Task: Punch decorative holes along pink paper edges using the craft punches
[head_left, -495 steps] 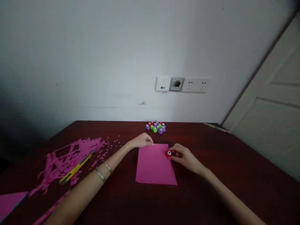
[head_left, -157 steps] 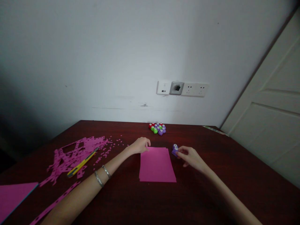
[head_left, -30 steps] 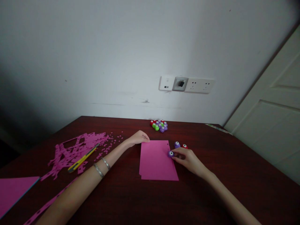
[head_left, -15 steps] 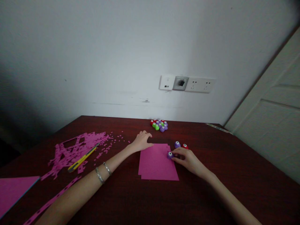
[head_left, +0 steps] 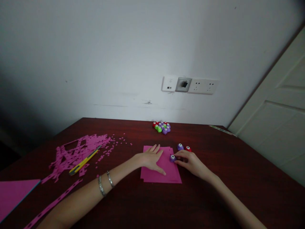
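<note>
A pink sheet of paper (head_left: pixel 169 171) lies on the dark red table (head_left: pixel 214 190). My left hand (head_left: pixel 151 159) rests flat on the sheet with fingers spread. My right hand (head_left: pixel 192 163) grips a small purple punch (head_left: pixel 172 157) at the sheet's right edge. Just beyond it stand a second purple punch (head_left: pixel 180 146) and a red punch (head_left: pixel 188 148), untouched.
A cluster of several red, green and purple punches (head_left: pixel 161 127) sits at the table's far edge by the wall. Punched pink paper scraps (head_left: pixel 71 154) and a yellow utility knife (head_left: pixel 84 161) lie at the left. Another pink sheet (head_left: pixel 14 194) is at the near left. A door (head_left: pixel 274 114) stands at the right.
My left hand slid from the sheet's far left corner onto the middle of the sheet and flattened. My right hand stays on the purple punch at the right edge.
</note>
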Demonstrator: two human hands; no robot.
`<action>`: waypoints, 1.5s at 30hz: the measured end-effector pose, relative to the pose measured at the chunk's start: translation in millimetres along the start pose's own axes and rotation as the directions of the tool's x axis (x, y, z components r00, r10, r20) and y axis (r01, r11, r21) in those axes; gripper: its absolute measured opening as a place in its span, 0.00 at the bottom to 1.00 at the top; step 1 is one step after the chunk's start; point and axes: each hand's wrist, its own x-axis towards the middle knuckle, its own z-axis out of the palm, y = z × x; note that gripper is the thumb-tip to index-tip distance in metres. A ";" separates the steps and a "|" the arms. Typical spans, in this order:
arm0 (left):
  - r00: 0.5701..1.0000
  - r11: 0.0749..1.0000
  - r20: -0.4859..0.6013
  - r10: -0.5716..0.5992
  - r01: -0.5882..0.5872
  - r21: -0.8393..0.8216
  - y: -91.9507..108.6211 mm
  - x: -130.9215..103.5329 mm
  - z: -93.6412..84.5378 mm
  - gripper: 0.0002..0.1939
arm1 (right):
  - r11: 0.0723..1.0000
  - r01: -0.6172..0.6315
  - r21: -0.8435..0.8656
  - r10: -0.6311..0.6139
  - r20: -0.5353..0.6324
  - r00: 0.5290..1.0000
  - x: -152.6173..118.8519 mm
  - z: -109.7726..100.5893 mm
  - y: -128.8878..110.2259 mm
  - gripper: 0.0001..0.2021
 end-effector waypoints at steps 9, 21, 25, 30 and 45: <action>1.000 1.000 0.006 0.002 -0.002 -0.006 0.4 -1.1 -1.8 0.59 | 1.000 -0.015 0.014 0.015 0.006 1.000 0.6 1.6 -0.9 0.11; 0.999 0.999 -0.040 0.029 -0.030 -0.019 6.1 -1.7 -4.7 0.58 | 0.998 -0.040 0.042 0.042 -0.055 0.998 -0.3 1.4 -0.2 0.14; 0.965 0.998 -0.257 0.055 -0.063 -0.026 6.7 -2.3 -10.0 0.47 | 0.958 -0.215 0.190 0.239 -0.111 0.965 2.9 0.0 2.1 0.15; 0.836 0.987 -0.548 -0.001 -0.087 -0.134 -2.6 5.2 -17.5 0.19 | 0.749 -0.512 0.422 0.514 0.118 0.850 10.0 -0.3 2.5 0.22; 1.000 0.689 -0.011 0.006 -0.013 -0.725 -1.9 32.6 -26.5 0.17 | 0.638 -0.709 0.302 0.605 0.372 0.704 29.5 -1.7 -4.8 0.25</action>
